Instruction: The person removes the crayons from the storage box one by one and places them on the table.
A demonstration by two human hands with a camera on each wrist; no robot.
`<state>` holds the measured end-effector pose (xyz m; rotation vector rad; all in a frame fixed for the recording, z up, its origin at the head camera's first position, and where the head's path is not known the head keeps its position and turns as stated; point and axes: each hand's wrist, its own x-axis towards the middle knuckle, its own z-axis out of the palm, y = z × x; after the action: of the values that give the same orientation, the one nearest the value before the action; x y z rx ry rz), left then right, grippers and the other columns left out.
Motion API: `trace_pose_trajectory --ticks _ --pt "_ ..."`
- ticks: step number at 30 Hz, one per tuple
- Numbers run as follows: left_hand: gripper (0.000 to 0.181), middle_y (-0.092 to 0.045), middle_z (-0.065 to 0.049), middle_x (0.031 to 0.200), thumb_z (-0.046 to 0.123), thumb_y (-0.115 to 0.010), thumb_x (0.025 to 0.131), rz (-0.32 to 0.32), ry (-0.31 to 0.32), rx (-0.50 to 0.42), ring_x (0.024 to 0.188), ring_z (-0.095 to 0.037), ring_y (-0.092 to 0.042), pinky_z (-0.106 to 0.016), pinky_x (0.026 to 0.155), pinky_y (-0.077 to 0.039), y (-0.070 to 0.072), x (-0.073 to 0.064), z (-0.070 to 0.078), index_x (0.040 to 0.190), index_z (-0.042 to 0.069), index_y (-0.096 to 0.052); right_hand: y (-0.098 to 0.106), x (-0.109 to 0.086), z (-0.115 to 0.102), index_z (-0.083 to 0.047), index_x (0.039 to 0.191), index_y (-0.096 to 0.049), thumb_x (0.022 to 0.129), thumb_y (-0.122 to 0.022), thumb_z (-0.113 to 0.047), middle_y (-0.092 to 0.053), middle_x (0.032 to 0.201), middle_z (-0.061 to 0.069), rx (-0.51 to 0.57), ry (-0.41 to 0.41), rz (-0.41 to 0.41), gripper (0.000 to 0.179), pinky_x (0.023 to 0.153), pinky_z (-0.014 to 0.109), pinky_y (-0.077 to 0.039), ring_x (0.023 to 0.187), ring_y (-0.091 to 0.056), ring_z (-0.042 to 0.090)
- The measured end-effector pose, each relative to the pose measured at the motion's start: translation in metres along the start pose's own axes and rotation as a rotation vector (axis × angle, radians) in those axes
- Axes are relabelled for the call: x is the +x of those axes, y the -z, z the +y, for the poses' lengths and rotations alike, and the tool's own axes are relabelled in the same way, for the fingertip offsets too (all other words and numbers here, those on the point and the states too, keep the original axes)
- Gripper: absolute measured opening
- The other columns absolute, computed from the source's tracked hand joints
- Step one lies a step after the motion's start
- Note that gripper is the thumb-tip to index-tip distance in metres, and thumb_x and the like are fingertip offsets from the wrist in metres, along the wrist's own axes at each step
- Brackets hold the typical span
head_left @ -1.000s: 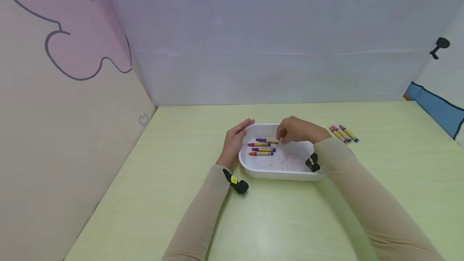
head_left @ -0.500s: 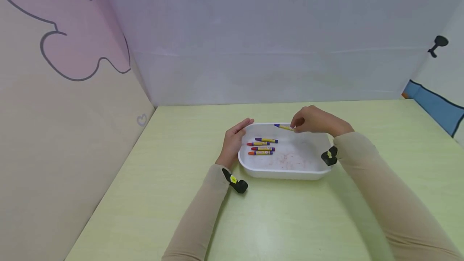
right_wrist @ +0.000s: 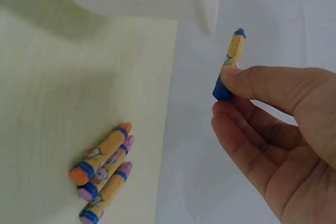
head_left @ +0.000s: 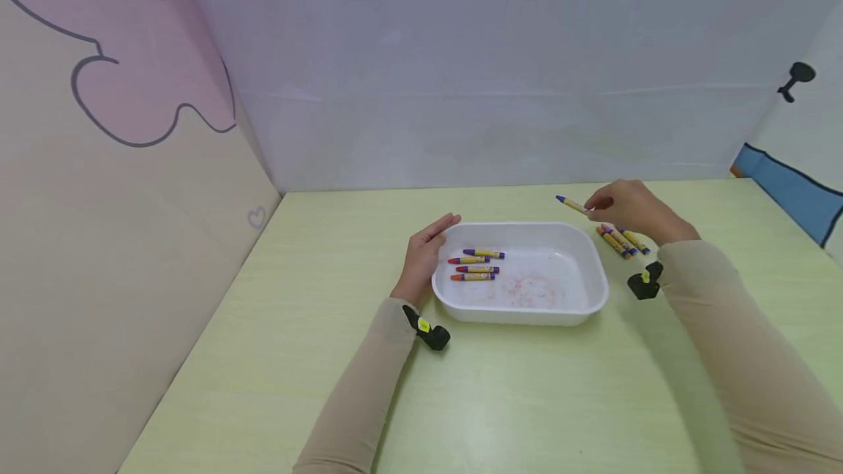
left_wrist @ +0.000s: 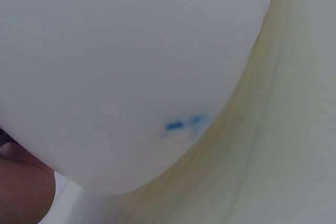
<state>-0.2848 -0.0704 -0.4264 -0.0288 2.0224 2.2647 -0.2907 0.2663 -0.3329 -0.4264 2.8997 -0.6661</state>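
A crayon [head_left: 571,204] with a yellow wrapper and blue ends is pinched between the thumb and fingers of my right hand [head_left: 628,205]; the same blue crayon [right_wrist: 235,51] shows close up in the right wrist view. It is above the table, beyond the back right corner of a white plastic tray [head_left: 520,316]. My left hand [head_left: 421,258] rests along the tray's left end, its fingers extended against the outside. Inside the tray, at the left, lie several crayons, among them a purple crayon [head_left: 484,254] and an orange crayon [head_left: 473,277].
Right of the tray, an orange crayon [right_wrist: 102,153] and two pinkish-purple crayons lie side by side on the pale table [head_left: 356,254]. A light curtain-like backdrop [head_left: 500,79] stands behind. Blue marks [left_wrist: 176,125] show on the tray's outer wall.
My right hand has lifted the blue crayon out of the tray and carried it over the rim to the right. My left hand has stayed at the tray's left end.
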Motion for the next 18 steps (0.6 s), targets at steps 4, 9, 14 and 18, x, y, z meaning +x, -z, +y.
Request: trace_pose_trajectory --ticks 4,9,14,18 --pt "0.038 -0.061 0.005 0.133 0.008 -0.041 0.101 -0.001 0.000 -0.005 0.135 -0.010 -0.044 -0.030 0.114 -0.036 0.001 -0.001 0.000 0.137 0.015 -0.054 -0.004 -0.006 0.018 0.008 0.112 -0.065 0.092 -0.058 -0.015 -0.067 0.108 0.026 0.011 -0.052 0.026 0.031 0.080 0.050 -0.054 0.092 -0.064 0.037" --pt "0.039 -0.061 0.006 0.133 0.008 -0.041 0.101 -0.010 0.004 -0.025 0.135 -0.009 -0.044 -0.029 0.114 -0.036 0.000 -0.001 0.001 0.138 0.013 -0.053 -0.006 -0.015 0.036 0.010 0.116 -0.062 0.093 -0.057 -0.016 -0.062 0.116 0.031 0.011 -0.122 0.040 0.035 0.087 0.061 -0.048 0.103 -0.058 0.047" --pt "0.038 -0.061 0.006 0.133 0.008 -0.041 0.101 -0.009 0.001 -0.016 0.135 -0.009 -0.044 -0.030 0.114 -0.036 0.001 -0.001 0.000 0.138 0.013 -0.053 -0.009 -0.023 0.052 0.011 0.115 -0.062 0.092 -0.058 -0.017 -0.061 0.116 0.033 -0.002 -0.162 0.054 0.036 0.087 0.063 -0.047 0.105 -0.055 0.051" --pt "0.038 -0.061 0.006 0.133 0.008 -0.041 0.101 -0.006 -0.002 -0.013 0.135 -0.009 -0.044 -0.030 0.114 -0.036 0.001 0.000 0.001 0.138 0.012 -0.053 -0.012 -0.028 0.062 0.012 0.115 -0.061 0.092 -0.056 -0.015 -0.060 0.116 0.034 -0.005 -0.197 0.049 0.036 0.084 0.061 -0.048 0.104 -0.054 0.052"
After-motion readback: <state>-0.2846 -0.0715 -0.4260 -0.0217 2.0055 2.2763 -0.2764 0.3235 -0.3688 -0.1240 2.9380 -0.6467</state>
